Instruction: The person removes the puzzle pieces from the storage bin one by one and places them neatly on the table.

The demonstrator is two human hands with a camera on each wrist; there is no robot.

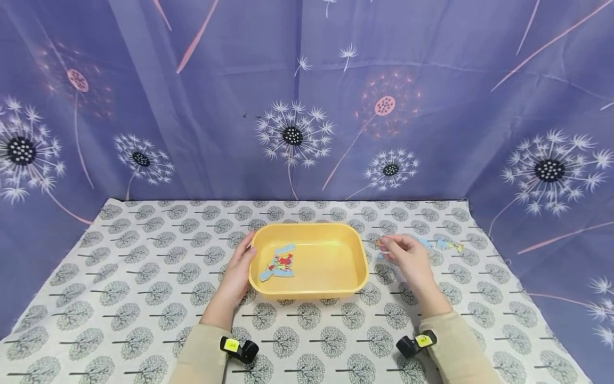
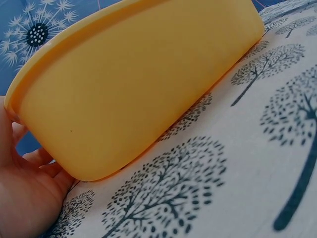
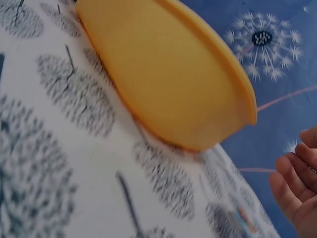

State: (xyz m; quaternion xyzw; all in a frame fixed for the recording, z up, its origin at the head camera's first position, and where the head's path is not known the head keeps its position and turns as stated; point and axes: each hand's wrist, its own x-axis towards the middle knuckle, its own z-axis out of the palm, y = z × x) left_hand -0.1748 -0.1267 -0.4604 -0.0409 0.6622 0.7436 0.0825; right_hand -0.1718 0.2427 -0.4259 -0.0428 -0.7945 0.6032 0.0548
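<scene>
My left hand (image 1: 236, 274) grips the left end of a yellow plastic basin (image 1: 309, 293), thumb at the rim and fingers against the outer wall. Inside, at the left, lie several flat, puzzle-like pieces (image 1: 284, 272) in light blue, red and yellow. To the right of the basin, my right hand (image 1: 408, 261) hovers low over the cloth with loosely bent fingers. A small orange-and-blue piece (image 3: 243, 220) lies below those fingers in the right wrist view, apart from them. More light-blue pieces (image 1: 446, 245) lie beyond the right hand, which partly hides them.
A white cloth (image 1: 144, 320) with grey tree prints covers the table. Behind and at both sides hangs a blue-purple dandelion curtain (image 1: 216, 133). Each wrist wears a black camera (image 1: 416, 344) on a beige sleeve.
</scene>
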